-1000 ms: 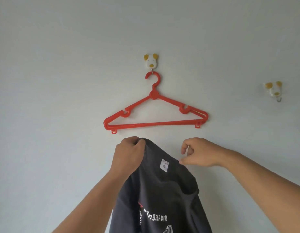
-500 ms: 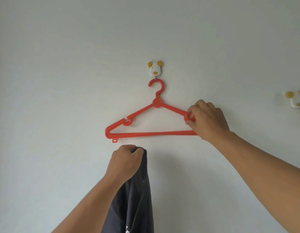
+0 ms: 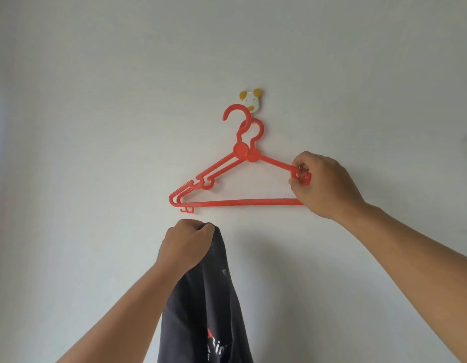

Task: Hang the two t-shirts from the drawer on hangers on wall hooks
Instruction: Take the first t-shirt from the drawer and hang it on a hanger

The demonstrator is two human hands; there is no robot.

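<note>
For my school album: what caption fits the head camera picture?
Right hand grips two red hangers by a puppy-faced wall hook; left hand holds a dark t-shirt.

**Two red hangers at the hook, dark shirt bunched below**

Two red plastic hangers overlap: the front hanger (image 3: 228, 166) is tilted, its hook clear of the wall hook (image 3: 251, 100); the rear hanger (image 3: 275, 163) sits behind it. A dark t-shirt (image 3: 206, 310) with partly visible print hangs bunched, below the hangers.
</note>
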